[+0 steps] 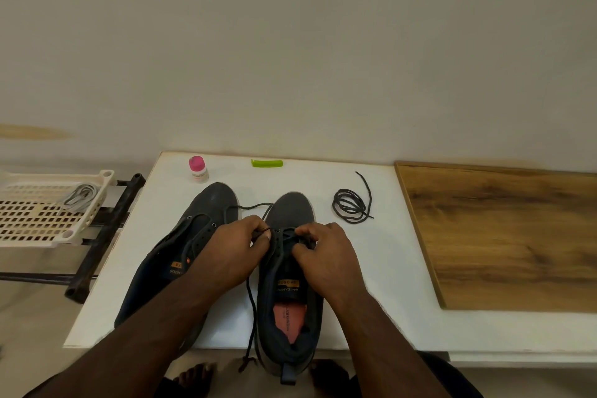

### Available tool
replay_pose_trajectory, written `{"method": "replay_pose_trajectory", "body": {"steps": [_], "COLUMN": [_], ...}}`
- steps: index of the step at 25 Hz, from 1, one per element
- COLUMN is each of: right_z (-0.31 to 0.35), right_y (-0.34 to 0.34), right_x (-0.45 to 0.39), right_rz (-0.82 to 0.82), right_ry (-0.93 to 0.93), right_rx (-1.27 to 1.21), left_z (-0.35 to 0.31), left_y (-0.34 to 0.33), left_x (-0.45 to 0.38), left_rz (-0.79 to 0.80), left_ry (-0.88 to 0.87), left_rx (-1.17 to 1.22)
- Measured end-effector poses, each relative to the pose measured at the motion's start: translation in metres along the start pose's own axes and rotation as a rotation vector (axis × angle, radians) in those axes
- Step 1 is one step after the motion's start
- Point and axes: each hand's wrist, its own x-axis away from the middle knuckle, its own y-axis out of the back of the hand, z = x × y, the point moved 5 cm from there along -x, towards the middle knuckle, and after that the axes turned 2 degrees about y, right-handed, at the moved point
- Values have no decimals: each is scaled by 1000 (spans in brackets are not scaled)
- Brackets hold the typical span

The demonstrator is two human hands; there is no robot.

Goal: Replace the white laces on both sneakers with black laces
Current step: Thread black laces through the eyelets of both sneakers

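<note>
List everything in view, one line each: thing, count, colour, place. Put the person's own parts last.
sneakers: two, dark grey, side by side on the white table, toes toward the wall.
black lace in the right sneaker: one, partly threaded, one end trailing off the near edge.
coiled black lace: one, on the table right of the sneakers.
white laces: a pale bundle, in the cream basket.
basket: one, cream, left of the table.
bottle: one, white with pink cap, near the wall.
green clip: one, near the wall.
wooden board: one, brown, at right.
table: one, white.
left hand: pinches the lace at the right sneaker's eyelets.
right hand: pinches the lace there too.
</note>
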Motion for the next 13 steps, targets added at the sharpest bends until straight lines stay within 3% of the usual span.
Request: {"method": "replay_pose_trajectory", "body": {"steps": [7,13], "right_z": [1,1], "right_y": [-2,1], "right_x": [0,-1], "right_rz": [21,-30], "right_ry": [16,-13], "right_rx": [33,24], "left_z": [7,-6], "left_y": [-6,0], "left_x": [-2,3], "left_rz": [39,14], "left_ry": [160,-43], "left_rx": [64,87]}}
